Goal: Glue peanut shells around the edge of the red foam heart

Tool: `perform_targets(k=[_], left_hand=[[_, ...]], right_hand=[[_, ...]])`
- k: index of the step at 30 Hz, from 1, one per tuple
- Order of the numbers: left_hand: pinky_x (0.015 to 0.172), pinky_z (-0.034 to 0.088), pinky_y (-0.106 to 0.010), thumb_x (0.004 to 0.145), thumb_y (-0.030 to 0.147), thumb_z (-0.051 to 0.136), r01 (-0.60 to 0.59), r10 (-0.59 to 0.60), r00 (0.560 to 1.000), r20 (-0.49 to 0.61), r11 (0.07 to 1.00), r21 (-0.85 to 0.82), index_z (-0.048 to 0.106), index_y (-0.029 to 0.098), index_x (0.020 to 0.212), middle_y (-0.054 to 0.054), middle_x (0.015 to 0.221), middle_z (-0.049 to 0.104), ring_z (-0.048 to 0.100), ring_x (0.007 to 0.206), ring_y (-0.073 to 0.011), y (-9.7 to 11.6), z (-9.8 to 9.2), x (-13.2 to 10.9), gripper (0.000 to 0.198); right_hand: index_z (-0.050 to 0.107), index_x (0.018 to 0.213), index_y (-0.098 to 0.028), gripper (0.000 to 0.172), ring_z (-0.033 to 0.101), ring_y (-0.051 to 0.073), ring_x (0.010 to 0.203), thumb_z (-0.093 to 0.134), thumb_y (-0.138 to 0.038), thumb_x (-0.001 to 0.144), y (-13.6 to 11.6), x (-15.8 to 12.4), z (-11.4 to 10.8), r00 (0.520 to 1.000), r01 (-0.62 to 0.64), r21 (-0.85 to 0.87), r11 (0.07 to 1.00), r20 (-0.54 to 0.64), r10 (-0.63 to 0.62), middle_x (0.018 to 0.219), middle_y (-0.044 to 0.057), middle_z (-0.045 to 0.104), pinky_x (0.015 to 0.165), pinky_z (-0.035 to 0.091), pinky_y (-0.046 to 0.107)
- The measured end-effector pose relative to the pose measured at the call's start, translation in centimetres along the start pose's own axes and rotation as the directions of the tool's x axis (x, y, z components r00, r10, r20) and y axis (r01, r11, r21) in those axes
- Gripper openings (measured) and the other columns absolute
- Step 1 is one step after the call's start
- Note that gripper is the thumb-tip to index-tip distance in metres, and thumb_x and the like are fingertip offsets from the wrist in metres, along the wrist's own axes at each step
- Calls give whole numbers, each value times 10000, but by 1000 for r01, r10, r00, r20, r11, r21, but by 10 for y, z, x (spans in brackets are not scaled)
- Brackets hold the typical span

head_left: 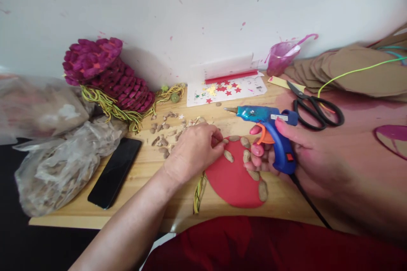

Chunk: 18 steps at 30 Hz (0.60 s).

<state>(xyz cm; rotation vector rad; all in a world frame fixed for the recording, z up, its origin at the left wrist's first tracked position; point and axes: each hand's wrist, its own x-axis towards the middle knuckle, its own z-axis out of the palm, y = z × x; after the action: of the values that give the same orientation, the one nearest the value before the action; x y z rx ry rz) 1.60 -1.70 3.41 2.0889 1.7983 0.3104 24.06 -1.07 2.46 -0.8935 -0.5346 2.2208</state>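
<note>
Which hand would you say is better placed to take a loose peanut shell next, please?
Probably the left hand: it is right beside the loose peanut shells, whereas the right hand holds the blue glue gun.

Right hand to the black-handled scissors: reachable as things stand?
Probably not for a grasp: the right hand is wrapped around the blue glue gun. The black-handled scissors lie just beyond and look uncovered, so freeing that hand would likely be enough.
</note>
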Motion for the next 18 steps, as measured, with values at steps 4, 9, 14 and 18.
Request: perform_targets(k=[4, 9, 14, 18], left_hand=[[680, 490, -302, 822, 241, 660, 6, -6, 1000, -9, 1000, -18, 730, 221, 876, -29, 881, 761, 676, 754, -188, 2, 2, 1, 91], [680, 483, -299, 845, 252, 641, 31, -31, 999, 21, 999, -16, 753, 231, 907, -24, 878, 776, 684, 752, -189, 1, -2, 0, 130], [685, 460, -304, 926, 276, 558, 38, -38, 999, -20, 999, 27, 765, 213, 860, -36, 868, 784, 680, 757, -191, -6, -13, 0, 227], [722, 468, -293, 903, 224, 585, 9, -10, 999, -49, 1000, -21, 772, 218, 896, -23, 912, 789, 694, 810, -189, -8, -13, 0, 188]], right_hand=[[688, 1016, -202, 278, 699, 222, 651, 562, -440, 951, -1, 1, 0, 1000, -7, -37, 999, -6, 7, 754, 63, 709, 655, 607, 364], [690, 1021, -212, 285, 697, 223, 653, 580, -462, 939, -1, 2, -1, 1000, -8, -39, 999, -6, 8, 771, 65, 712, 632, 601, 358], [691, 1005, -203, 291, 694, 217, 660, 540, -448, 967, -1, 0, -1, 1000, 4, -40, 999, -2, -4, 765, 70, 711, 563, 565, 308], [687, 985, -203, 292, 691, 216, 655, 547, -458, 960, -1, 2, -2, 1000, 3, -30, 1000, -9, -4, 764, 74, 705, 502, 527, 274]])
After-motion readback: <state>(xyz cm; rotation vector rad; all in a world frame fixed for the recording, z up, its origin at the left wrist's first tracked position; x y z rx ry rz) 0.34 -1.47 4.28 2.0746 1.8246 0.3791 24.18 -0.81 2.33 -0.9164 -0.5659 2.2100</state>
